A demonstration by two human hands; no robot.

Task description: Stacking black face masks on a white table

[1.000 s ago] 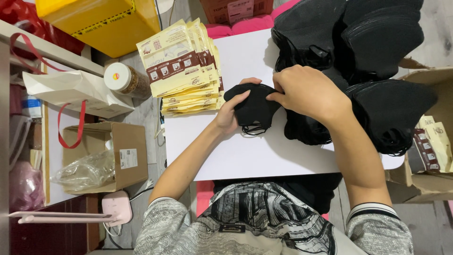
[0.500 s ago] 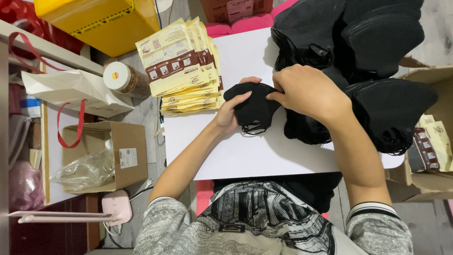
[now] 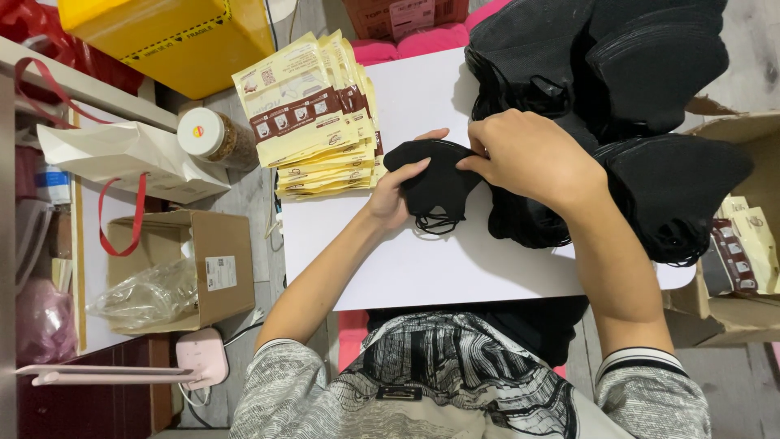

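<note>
Mask: black face mask lies between 2 hands, long axis pointing away from person.
Left hand: fingers clasp its near-left edge.
Right hand: nearer the pile, apparently pinching its right edge.

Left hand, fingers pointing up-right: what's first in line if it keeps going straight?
Probably the right hand: the left hand already lies on the black mask, fingers aimed toward it. Depth unclear.

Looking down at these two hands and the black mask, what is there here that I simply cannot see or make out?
Head view only:
- Right hand: its fingertips are hidden, curled under its own back, so its grip on the black fabric face mask is unclear.
- Black mask piles: cut off by the top edge; individual masks blur together.
- Yellow box: cropped at the top.
- Left hand: palm hidden behind the mask.
</note>
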